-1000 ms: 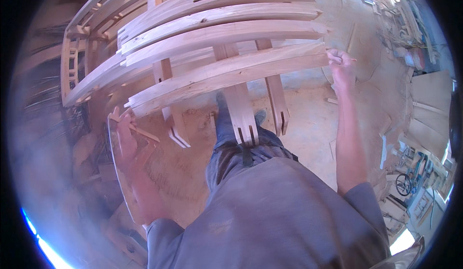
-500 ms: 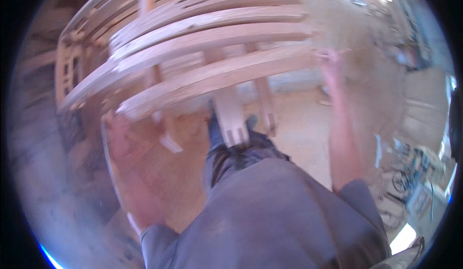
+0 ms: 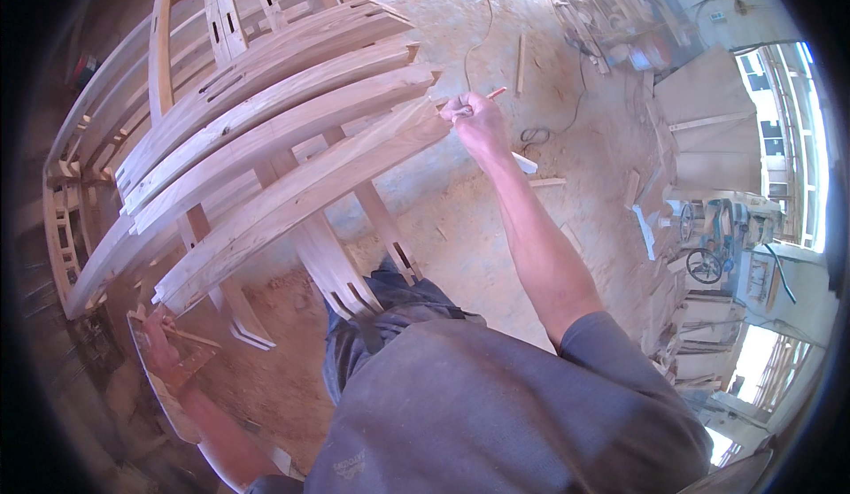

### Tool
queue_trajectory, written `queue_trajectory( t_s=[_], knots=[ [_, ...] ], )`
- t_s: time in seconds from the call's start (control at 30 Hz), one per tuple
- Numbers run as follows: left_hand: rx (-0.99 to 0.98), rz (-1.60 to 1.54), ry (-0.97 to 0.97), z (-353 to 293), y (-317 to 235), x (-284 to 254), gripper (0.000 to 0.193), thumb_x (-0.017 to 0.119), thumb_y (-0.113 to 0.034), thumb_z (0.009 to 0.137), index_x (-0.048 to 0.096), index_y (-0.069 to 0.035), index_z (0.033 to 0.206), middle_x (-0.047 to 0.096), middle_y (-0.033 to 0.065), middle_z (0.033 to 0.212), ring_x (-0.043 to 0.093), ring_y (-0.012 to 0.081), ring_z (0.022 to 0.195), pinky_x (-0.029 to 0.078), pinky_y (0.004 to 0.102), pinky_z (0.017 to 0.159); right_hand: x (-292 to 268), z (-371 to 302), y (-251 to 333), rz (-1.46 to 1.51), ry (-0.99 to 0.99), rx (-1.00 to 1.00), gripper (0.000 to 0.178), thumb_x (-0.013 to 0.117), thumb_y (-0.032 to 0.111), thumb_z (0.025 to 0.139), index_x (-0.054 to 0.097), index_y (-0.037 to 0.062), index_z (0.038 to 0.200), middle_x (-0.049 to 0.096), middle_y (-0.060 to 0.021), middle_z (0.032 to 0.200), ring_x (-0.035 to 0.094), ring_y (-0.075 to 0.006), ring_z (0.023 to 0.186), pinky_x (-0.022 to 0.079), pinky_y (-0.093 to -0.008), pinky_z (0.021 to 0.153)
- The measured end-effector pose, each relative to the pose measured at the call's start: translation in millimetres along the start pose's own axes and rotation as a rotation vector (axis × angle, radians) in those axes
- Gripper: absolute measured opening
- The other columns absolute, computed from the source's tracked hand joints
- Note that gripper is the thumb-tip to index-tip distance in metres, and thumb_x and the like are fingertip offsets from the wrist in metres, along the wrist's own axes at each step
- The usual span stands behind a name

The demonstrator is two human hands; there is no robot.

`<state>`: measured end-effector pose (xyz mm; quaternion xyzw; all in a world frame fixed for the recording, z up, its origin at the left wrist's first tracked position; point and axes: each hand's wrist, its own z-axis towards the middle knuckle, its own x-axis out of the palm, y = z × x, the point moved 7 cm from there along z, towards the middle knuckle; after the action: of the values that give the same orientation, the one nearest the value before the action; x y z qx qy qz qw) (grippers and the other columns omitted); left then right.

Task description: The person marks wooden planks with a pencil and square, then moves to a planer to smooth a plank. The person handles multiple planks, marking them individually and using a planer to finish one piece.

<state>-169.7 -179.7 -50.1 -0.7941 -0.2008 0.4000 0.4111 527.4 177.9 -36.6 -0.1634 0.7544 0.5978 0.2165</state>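
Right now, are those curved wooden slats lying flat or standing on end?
Lying flat: the curved slats rest lengthwise, side by side, across upright wooden frames.

Grey short-sleeved shirt (image 3: 496, 405), bare forearms

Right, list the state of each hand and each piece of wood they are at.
right hand: closed on a thin pencil-like stick, at the end of the stack.
left hand: gripping a flat wooden try square at the other end.
stack of long curved pale wooden slats: lying piled across upright frame pieces.
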Motion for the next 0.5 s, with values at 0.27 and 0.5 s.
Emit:
queue_trajectory(
  t_s=[0.27,0.5],
  knots=[
    [0.010,-0.092,0.067,1.6,-1.0,4.5,0.045,0.074,-0.015,0.095,0.053,-0.001,0.133,0.059,0.0010,0.077,0.055,0.0103,0.062,0.042,0.0259,0.054,-0.5,10.5,-11.2,0.014,0.000,-0.096,0.009,0.075,0.006,0.092,0.072,0.0008,0.099,0.079,-0.0116,0.096,0.075,-0.0189,0.092,0.056,-0.0348,0.083],
    [-0.119,-0.037,-0.088,-14.9,-17.4,-29.9,0.021,0.076,-0.022,0.097,0.064,-0.008,0.107,0.055,-0.0019,0.067,0.052,0.0104,0.053,0.041,0.0271,0.046,-37.5,1.7,-23.4,0.286,-0.084,-0.003,0.023,0.065,-0.001,0.092,0.074,-0.0017,0.113,0.079,-0.0116,0.105,0.074,-0.0188,0.103,0.053,-0.0298,0.097]
  ],
)
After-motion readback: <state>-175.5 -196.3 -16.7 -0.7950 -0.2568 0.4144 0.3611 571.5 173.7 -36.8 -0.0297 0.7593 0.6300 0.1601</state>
